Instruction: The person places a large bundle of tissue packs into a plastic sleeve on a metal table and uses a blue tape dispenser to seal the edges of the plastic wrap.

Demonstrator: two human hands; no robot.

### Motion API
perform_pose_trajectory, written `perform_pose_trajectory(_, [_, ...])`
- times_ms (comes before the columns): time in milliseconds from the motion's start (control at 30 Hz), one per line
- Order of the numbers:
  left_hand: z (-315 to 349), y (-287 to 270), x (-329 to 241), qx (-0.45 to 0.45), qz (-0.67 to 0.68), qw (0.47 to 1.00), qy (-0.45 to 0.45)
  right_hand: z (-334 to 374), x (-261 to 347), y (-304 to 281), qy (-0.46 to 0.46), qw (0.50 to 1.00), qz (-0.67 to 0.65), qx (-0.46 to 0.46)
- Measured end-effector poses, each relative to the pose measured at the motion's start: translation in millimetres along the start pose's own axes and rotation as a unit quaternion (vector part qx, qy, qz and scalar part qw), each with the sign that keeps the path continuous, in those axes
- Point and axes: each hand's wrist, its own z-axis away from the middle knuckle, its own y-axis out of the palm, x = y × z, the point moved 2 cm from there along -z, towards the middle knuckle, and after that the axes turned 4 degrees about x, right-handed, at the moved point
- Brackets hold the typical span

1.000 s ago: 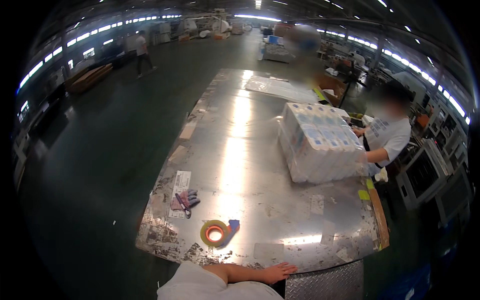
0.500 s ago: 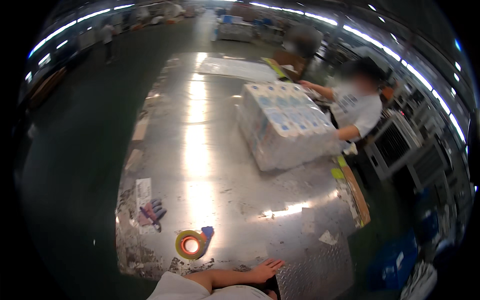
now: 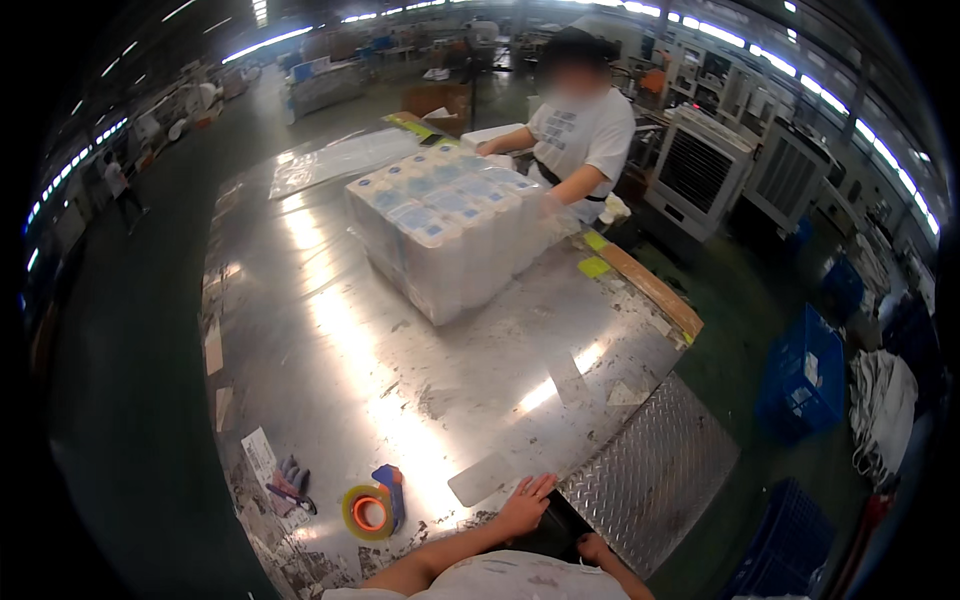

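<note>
Fingers stretched, my left hand [image 3: 527, 506] lies flat on the near edge of the metal-topped table [image 3: 400, 370]. It holds nothing. My right hand [image 3: 592, 547] is low beside the ridged metal plate [image 3: 650, 470] at the table's near right corner; its fingers are mostly hidden. Left of my left hand lies a tape dispenser [image 3: 388, 490] with a roll of yellowish tape [image 3: 366, 512]. Further left, a glove [image 3: 290, 480] rests by a paper strip [image 3: 259, 455]. Across the table stands a large plastic-wrapped pack of white rolls [image 3: 450, 240], with a co-worker's hands at its far and right sides.
The co-worker [image 3: 580, 130] stands at the table's far right side. Clear plastic sheeting [image 3: 340, 160] lies at the far end. Right of the table are a blue crate [image 3: 805, 375], a bundle of white cloth [image 3: 880, 410] and box-shaped machines [image 3: 700, 170].
The view has turned to the right, so the table, pack and co-worker appear further left. My right hand has come into view. My left hand stays flat on the table edge.
</note>
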Motion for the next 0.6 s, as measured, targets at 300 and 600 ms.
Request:
perform_pose_trajectory(300, [-2, 1, -2, 0.029, -0.039, 0.999, -0.004, -6, -9, 41, -0.025, 0.994, -0.107, -0.013])
perform_pose_trajectory(600, [-3, -8, -8, 0.065, -0.064, 0.996, -0.011, 7, -24, 55, -0.018, 0.994, -0.100, -0.029])
